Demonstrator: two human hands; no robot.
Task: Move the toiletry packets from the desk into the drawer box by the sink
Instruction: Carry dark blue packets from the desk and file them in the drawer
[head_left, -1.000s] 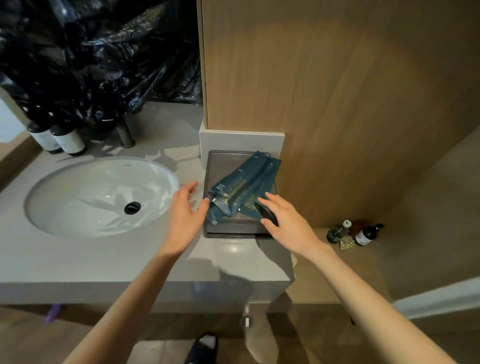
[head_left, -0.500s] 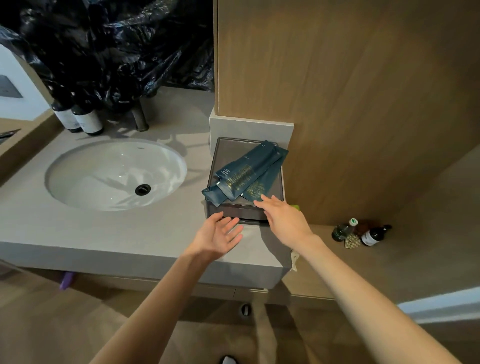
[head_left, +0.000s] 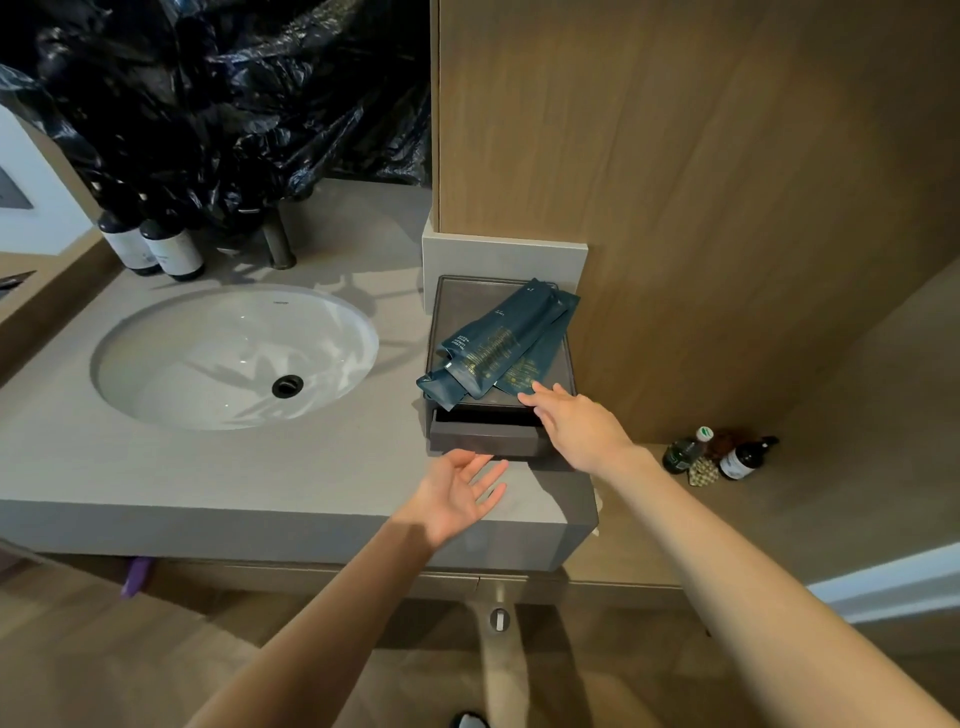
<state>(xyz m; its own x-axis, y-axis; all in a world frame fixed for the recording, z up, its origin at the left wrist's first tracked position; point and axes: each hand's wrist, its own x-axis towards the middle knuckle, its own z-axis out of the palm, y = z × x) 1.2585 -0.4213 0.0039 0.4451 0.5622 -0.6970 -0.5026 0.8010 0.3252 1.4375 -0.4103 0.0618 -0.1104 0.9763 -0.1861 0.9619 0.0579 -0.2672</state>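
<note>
A grey stone counter (head_left: 218, 478) carries everything here, and the white oval sink (head_left: 234, 358) set into it serves as the landmark. Behind the sink, at its far left, two dark bottles (head_left: 153, 249) with pale labels stand side by side on the counter. Directly behind the sink rises a dark metal tap post (head_left: 279, 244). Crumpled black plastic sheeting (head_left: 218, 104) hangs down to the counter behind the bottles and the tap. To the right of the sink, at the counter's end against a wooden wall panel, sits a dark drawer box (head_left: 498, 441), its drawer front pulled slightly out.
</note>
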